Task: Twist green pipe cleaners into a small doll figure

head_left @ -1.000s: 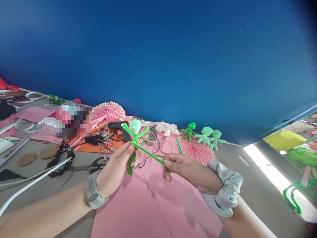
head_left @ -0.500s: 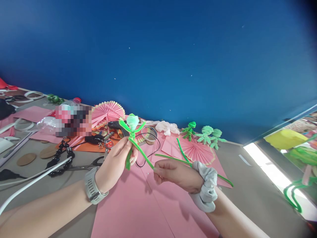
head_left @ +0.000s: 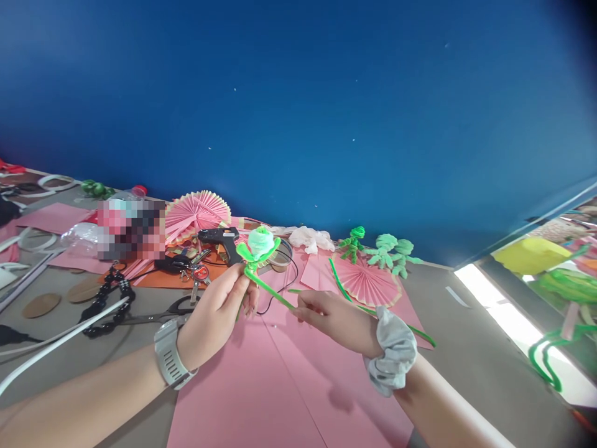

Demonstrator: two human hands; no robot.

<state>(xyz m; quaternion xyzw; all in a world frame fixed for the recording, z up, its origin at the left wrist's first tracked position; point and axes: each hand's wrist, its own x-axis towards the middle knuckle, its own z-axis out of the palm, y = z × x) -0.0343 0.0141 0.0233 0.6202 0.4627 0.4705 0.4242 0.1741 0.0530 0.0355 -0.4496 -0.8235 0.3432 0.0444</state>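
Observation:
Pinched in my left hand is a small pipe-cleaner figure with a pale green round head and bright green strands curving out below it. One bright green pipe cleaner runs from the figure down to my right hand, whose closed fingers grip its far end. Both hands are above pink paper sheets. Behind my right hand lies another green pipe cleaner. Finished-looking figures of the same kind, one bright green and a pale green pair, rest near the wall.
Pink pleated paper fans lie at the back, beside a black glue gun, keys and a tape roll. Scissors, a black beaded strap and a white cable are at left. A blue wall rises behind.
The figure's head has tilted toward the right and lower. My right hand has turned and risen slightly, still on the pipe cleaner's end. The view has shifted a little.

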